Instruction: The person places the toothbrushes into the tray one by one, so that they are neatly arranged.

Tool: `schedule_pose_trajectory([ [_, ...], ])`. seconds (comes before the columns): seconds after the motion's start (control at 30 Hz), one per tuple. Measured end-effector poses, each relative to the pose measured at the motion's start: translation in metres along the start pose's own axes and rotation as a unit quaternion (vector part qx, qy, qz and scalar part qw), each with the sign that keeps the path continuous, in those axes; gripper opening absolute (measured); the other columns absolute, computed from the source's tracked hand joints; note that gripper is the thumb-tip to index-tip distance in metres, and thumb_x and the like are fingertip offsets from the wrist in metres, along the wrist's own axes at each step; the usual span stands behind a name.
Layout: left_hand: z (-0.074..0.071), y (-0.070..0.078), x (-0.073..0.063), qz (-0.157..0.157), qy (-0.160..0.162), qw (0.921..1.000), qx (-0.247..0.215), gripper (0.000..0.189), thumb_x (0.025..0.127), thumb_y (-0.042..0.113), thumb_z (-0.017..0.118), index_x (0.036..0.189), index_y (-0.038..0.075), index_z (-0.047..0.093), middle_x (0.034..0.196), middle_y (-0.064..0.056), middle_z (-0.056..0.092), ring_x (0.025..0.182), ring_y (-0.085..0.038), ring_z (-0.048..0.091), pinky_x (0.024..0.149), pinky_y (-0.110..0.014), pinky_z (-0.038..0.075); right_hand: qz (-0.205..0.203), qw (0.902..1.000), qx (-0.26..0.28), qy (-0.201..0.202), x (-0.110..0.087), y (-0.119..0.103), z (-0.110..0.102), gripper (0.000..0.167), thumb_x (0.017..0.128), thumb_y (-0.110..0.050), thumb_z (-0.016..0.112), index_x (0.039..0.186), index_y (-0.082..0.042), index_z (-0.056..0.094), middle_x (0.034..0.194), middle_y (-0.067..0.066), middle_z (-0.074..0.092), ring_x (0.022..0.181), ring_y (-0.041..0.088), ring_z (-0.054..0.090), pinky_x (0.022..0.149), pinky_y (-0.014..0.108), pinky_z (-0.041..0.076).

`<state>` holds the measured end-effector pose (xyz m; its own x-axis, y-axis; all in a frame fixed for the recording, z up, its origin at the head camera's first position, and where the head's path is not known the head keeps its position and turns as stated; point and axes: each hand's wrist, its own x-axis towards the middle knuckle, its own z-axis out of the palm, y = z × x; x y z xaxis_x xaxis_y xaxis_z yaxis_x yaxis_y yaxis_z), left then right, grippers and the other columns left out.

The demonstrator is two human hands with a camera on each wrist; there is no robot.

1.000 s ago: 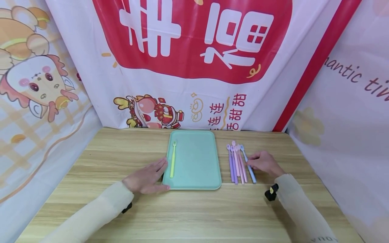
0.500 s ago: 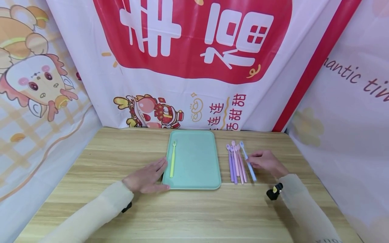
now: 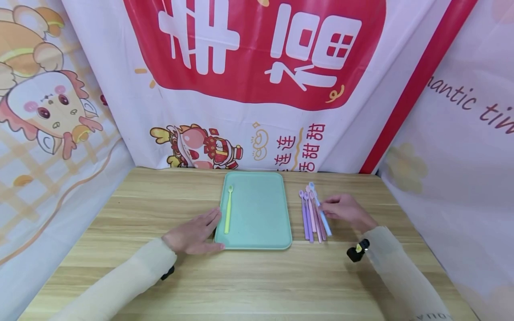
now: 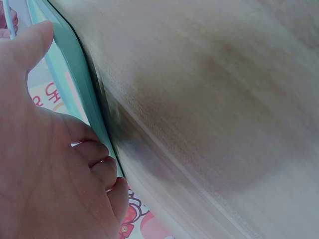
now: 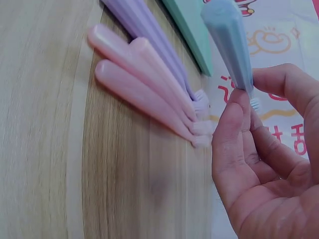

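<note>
My right hand (image 3: 346,209) pinches a blue toothbrush (image 5: 230,45) between thumb and fingers; in the right wrist view it is raised off the table. Beneath and left of it lie several pink toothbrushes (image 5: 144,97) and purple toothbrushes (image 5: 149,35), side by side with heads toward the back. A green tray (image 3: 259,214) rests mid-table, bearing one yellow-green toothbrush (image 3: 228,211) along its left side. My left hand (image 3: 194,234) touches the tray's left edge, fingers extended; in the left wrist view the fingertips and thumb meet the rim.
The wooden table (image 3: 257,281) ends at a printed cloth (image 3: 241,133) hanging behind the tray. More printed cloth (image 3: 453,133) hangs at the right, and another sheet (image 3: 60,178) at the left. A black strap device (image 3: 357,250) sits on the right wrist.
My right hand has lifted the blue toothbrush and carried it slightly left, over the pink ones. The left hand and the tray stay in place.
</note>
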<state>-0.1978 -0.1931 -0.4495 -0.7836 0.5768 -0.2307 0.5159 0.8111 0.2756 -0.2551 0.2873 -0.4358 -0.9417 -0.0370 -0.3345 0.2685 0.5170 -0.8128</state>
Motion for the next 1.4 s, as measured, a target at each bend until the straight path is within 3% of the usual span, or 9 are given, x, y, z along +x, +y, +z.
schedule_pose_trajectory([
  [0.23,-0.001,0.001,-0.001,0.0,-0.001,1.0,-0.001,0.1,0.102,0.063,0.057,0.164,-0.007,0.022,0.176,-0.024,0.016,0.164,-0.041,0.019,0.133,-0.057,0.025,0.003,1.0,-0.007,-0.002,0.0,-0.011,0.012,0.047,0.099,-0.029,0.075,0.137,-0.003,0.067,0.129,0.015,0.074,0.102,0.016,0.075,0.104,0.044,0.061],
  [0.43,-0.002,0.003,-0.001,0.0,-0.001,1.0,0.0,0.101,0.102,0.063,0.057,0.165,-0.007,0.022,0.176,-0.024,0.016,0.164,-0.041,0.019,0.133,-0.057,0.025,-0.011,0.9998,-0.008,-0.013,0.001,-0.018,0.023,0.049,0.097,-0.03,0.077,0.137,-0.002,0.067,0.132,0.017,0.073,0.107,0.019,0.075,0.1,0.04,0.063],
  [0.73,-0.003,0.004,-0.001,-0.005,-0.007,1.0,0.001,0.101,0.101,0.064,0.057,0.165,-0.006,0.023,0.176,-0.023,0.017,0.164,-0.041,0.02,0.133,-0.057,0.026,-0.029,0.9993,-0.024,-0.007,0.001,-0.031,0.042,0.038,0.095,-0.032,0.078,0.125,-0.009,0.077,0.121,0.01,0.077,0.1,0.016,0.073,0.097,0.036,0.064],
  [1.2,-0.003,0.004,-0.001,-0.005,-0.008,1.0,0.002,0.1,0.102,0.064,0.057,0.165,-0.006,0.023,0.176,-0.024,0.017,0.164,-0.041,0.02,0.132,-0.057,0.026,-0.044,0.9982,0.037,-0.015,0.008,-0.053,0.08,0.031,0.09,-0.021,0.081,0.117,-0.006,0.078,0.109,0.009,0.078,0.099,0.021,0.076,0.098,0.041,0.064],
  [1.4,-0.002,0.003,0.0,-0.004,-0.008,0.9999,0.008,0.101,0.102,0.065,0.056,0.165,-0.006,0.023,0.176,-0.023,0.017,0.164,-0.041,0.02,0.133,-0.057,0.025,-0.056,0.997,0.051,-0.017,0.01,-0.065,0.099,0.028,0.09,-0.017,0.08,0.114,-0.004,0.079,0.106,0.01,0.079,0.095,0.016,0.075,0.09,0.032,0.066],
])
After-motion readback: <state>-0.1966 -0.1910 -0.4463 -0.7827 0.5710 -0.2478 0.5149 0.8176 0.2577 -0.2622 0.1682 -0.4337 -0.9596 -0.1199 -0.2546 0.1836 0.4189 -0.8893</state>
